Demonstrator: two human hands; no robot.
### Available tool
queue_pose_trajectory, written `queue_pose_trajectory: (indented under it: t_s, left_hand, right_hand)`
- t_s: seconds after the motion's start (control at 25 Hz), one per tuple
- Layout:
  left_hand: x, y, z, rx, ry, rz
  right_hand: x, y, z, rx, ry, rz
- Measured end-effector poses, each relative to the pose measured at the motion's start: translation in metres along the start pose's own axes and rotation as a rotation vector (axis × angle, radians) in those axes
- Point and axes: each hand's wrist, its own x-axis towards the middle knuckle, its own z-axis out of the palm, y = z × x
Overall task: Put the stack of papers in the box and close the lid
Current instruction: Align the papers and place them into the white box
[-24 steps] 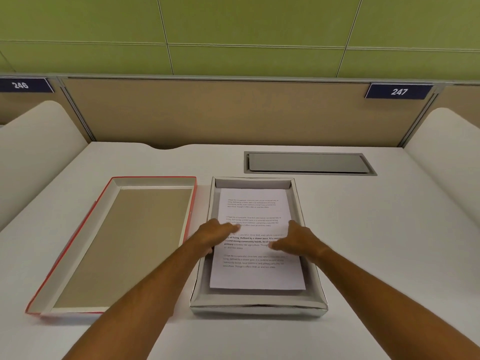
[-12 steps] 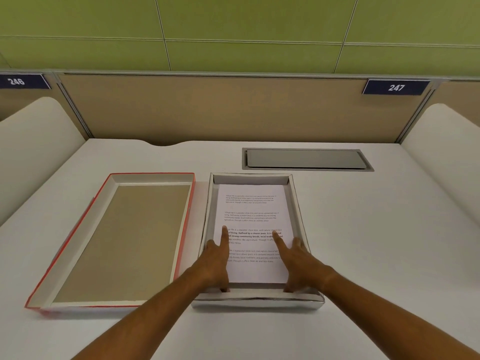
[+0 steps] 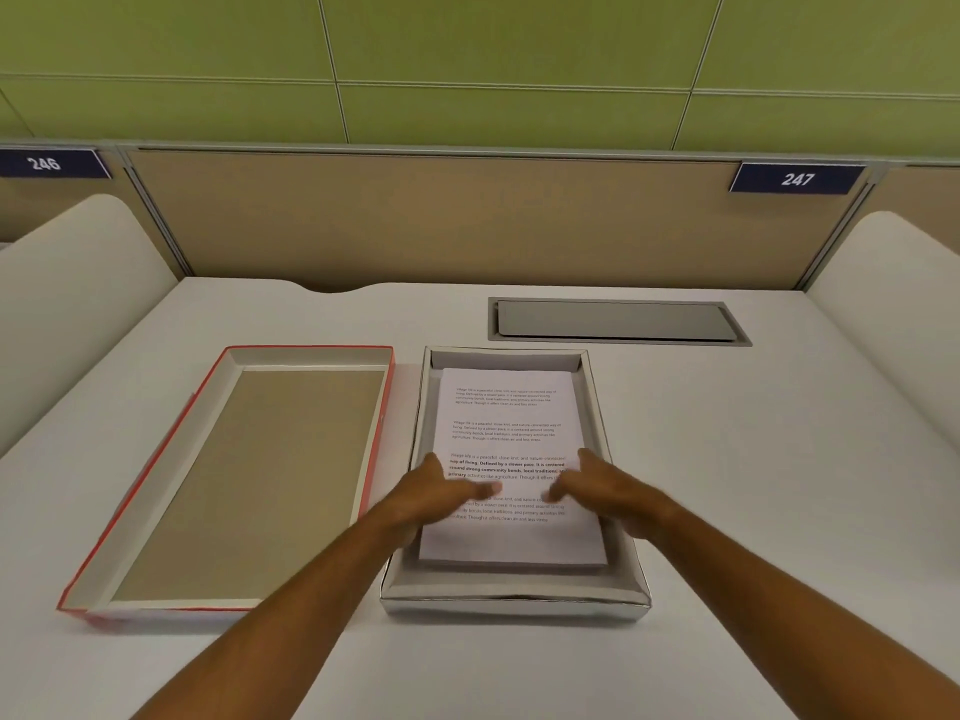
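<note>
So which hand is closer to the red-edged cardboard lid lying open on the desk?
Left. The left hand is at the paper's left edge, nearest the red-edged cardboard lid; the right hand is farther right.

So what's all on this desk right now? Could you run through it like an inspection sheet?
Surface: white desk, with a closed grey hatch set into it at the back.
Job's things: stack of papers lies flat inside the silver box; red-edged lid lies upside down to its left, so the box is not yet closed.
Clutter: nothing seen.
Hands: left hand and right hand are open over the top sheet, gripping nothing; contact unclear through blur.
Cables: nothing seen.
Surroundings: beige partition with number plates 246 and 247, green wall above.
</note>
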Motion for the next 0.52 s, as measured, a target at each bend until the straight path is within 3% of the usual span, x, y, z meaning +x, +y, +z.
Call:
queue_pose_trajectory:
  t_s: [0.16,0.52]
  left_hand:
    - [-0.002,0.022,-0.008,-0.384,0.014,-0.116]
    - [0.000,0.022,-0.016,-0.478,0.081,-0.277]
  right_hand:
    - [-0.001,-0.016,-0.006,0.326,0.066,0.113]
    - [-0.002,-0.014,-0.013,0.431,0.086,0.173]
